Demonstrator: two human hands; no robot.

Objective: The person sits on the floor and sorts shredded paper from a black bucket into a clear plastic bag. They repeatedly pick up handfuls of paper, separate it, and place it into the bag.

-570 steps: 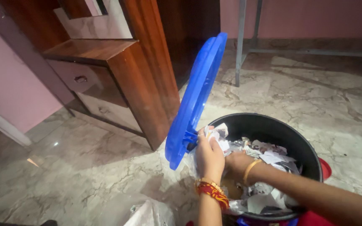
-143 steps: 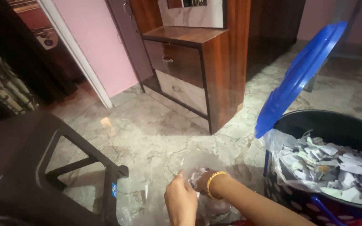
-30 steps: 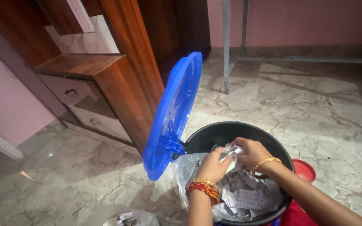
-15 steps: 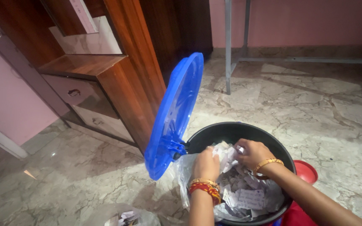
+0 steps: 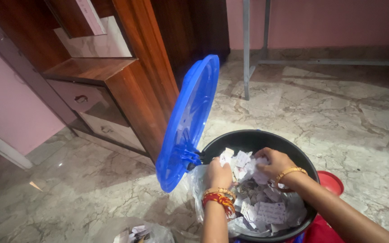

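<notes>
Down at the bottom of the view, both hands are inside the mouth of a black dustbin (image 5: 248, 137) that stands on the marble floor (image 5: 347, 112). The left hand (image 5: 218, 173), wearing gold and red bangles (image 5: 219, 198) at the wrist, has its fingers closed on a bunch of torn paper scraps (image 5: 241, 161), and the right hand (image 5: 275, 163), with a gold bangle (image 5: 291, 172), has its fingers curled around the same bunch from the other side. More scraps fill the clear plastic liner (image 5: 196, 180), which spills over the bin's near left rim. The bin's blue lid (image 5: 190, 121) stands tilted up on its hinge at the left rim, just beside the left hand, and hides part of the floor behind it. Left of the lid stands a wooden cabinet (image 5: 127, 85) with drawers, close to the bin. A red pedal (image 5: 332, 180) shows at the bin's right side. A metal frame (image 5: 247, 49) rises from the floor further back. At the lower edge lies another clear bag of scraps (image 5: 136, 234), apart from the bin.
</notes>
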